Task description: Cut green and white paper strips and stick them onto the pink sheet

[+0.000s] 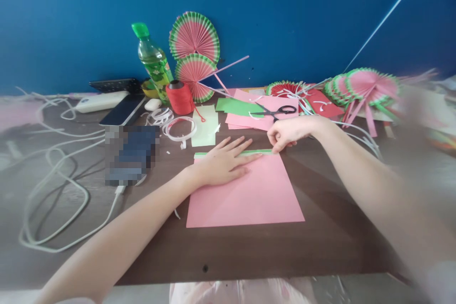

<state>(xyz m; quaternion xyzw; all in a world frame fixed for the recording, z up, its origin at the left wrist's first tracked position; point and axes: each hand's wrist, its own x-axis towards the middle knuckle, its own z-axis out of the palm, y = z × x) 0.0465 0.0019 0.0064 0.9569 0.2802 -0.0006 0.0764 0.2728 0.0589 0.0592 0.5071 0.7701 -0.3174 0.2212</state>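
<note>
A pink paper sheet (249,197) lies on the dark wooden table (320,242), with a thin green strip (261,152) along its far edge. My left hand (223,164) lies flat on the sheet's upper left part, fingers stretched out toward the strip. My right hand (288,133) is closed in a pinch at the right end of the green strip, pressing it on the sheet's far right corner.
Black scissors (276,111) rest on pink and green papers (245,111) behind the hands. A red thread spool (180,97), a green bottle (153,61) and paper watermelon fans (194,38) stand at the back. More fans (363,86) lie right. White cables (53,199) and tape rings (180,129) lie left.
</note>
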